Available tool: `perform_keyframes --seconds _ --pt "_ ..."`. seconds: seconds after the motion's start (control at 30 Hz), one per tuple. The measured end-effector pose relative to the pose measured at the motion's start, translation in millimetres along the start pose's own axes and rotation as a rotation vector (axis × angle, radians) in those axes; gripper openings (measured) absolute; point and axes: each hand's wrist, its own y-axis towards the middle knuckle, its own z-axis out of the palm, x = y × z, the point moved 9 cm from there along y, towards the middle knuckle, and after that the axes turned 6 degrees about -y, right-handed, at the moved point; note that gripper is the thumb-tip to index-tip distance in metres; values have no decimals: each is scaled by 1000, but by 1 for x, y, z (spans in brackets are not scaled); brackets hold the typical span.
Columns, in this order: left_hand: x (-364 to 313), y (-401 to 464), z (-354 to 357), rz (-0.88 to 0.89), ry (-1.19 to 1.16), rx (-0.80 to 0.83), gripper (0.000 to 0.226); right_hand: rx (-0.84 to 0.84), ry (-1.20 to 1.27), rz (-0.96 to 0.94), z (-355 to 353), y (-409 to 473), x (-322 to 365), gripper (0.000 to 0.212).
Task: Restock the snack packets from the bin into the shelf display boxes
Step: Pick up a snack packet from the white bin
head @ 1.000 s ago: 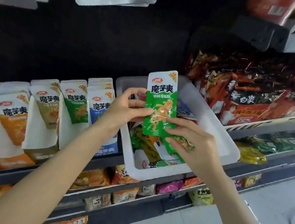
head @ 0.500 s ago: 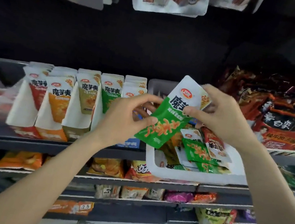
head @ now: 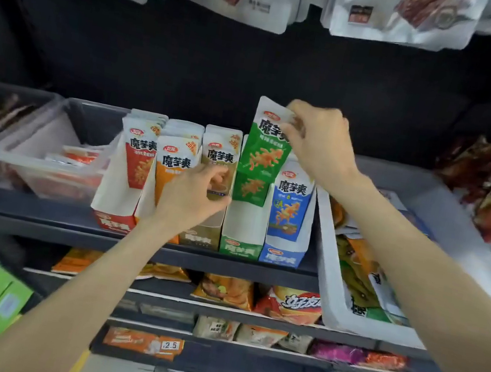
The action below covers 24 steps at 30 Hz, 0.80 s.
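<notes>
Far left, on the shelf (head: 142,249): two clear tubs (head: 45,172), the nearer one with a few red-and-white packets lying flat at the bottom; the farther one too blurred to read.

Next along, five upright display boxes side by side, fronts cut low so the packets stand with their labels showing. Red box (head: 119,197), orange box (head: 152,189) and brown box (head: 203,234) each hold a row of standing packets in their own colour.

Left hand (head: 193,196) rests against the front of the brown box, beside the green one. Fingers curled against the card, thumb across; grip looks pressed to the box face rather than closed on anything. Judged purpose: steadying the row so it does not shift as the packet goes in.

Green box (head: 242,237): one green packet stands low inside. Above it, the green snack packet (head: 262,153), upright, lower edge at or just inside the box mouth, label forward. The colour match explains the choice of slot.

Right hand (head: 319,146) pinches the packet's top right corner between thumb and fingertips, holding from above so the packet hangs straight and can slide down.

Blue box (head: 288,212): blue packets, looks full.

Right of the boxes, the white bin (head: 331,265), tilted on the shelf edge, with a loose heap of mixed packets left inside — green, orange, yellow. Restocking judged well short of done.
</notes>
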Motion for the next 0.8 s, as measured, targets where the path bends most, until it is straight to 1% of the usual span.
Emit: perform_keyframes --seconds 0.1,0.17,0.3,0.4,0.47,0.57,0.67,0.8 --pt "-4 4 3 21 -35 16 52 77 -110 -25 25 10 9 7" --pt "-5 5 7 32 -46 16 53 133 -131 -6 44 14 10 11" --pt "-3 7 12 63 -10 5 53 220 -214 49 73 15 1 9" --pt "-2 7 14 77 -20 3 53 295 -303 -18 88 16 -1 23" --pt "-2 7 15 89 -28 3 54 328 -312 -16 95 15 -5 27" --pt "-2 7 16 91 -33 5 54 310 -292 27 99 15 -10 27" --pt "-1 7 17 96 -37 10 54 235 -299 -5 96 17 -8 27" --pt "-1 7 16 96 -33 18 54 207 -255 -22 98 17 -12 30"
